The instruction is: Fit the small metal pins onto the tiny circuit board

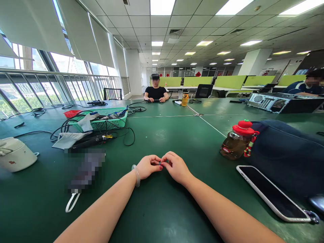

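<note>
Close together above the green table (167, 135), my two hands meet at the fingertips. My left hand (147, 167), with a pale bangle (137, 176) at the wrist, is closed in a pinch on a tiny dark, shiny piece (159, 163). Against the same piece, the thumb and forefinger of my right hand (176, 168) are pinched too. Most of the piece is hidden by the fingers, and its kind is too small to make out.
To the left are a green basket (111, 124) with gloves and cables, a blurred phone-like object (87, 170) and a white container (16, 155). On the right are a red-lidded bottle (234, 143), a dark bag (283, 152) and a tablet (273, 194). A person (155, 91) sits opposite.
</note>
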`<move>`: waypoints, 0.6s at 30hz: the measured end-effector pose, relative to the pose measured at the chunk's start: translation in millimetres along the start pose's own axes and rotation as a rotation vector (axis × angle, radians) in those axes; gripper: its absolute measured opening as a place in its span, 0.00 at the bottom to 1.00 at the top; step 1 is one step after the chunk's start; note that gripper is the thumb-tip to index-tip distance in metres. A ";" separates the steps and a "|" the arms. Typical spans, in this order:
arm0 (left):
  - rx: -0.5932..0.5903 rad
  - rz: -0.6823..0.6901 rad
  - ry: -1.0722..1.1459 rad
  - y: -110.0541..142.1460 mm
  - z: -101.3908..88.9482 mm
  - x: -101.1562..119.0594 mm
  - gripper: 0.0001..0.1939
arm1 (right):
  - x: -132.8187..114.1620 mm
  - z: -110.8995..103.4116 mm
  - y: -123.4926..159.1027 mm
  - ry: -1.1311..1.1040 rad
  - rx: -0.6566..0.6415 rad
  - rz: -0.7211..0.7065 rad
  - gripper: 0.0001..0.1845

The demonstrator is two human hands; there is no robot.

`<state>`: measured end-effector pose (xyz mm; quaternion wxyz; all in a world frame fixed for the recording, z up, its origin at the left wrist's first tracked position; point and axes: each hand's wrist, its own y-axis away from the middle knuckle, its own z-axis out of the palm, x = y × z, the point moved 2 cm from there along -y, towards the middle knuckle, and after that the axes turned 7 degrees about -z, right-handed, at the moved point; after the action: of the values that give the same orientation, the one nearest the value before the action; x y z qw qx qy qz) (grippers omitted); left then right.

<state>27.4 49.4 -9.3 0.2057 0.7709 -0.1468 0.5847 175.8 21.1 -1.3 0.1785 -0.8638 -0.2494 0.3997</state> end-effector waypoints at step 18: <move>0.076 -0.044 0.137 -2.2 -2.5 0.5 0.18 | 28.4 -13.4 -2.0 0.176 -0.105 0.284 0.08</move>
<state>26.5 52.5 -8.6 0.1985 0.7394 -0.0933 0.6365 201.5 37.5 -9.2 0.0959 -0.9302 -0.1287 0.3300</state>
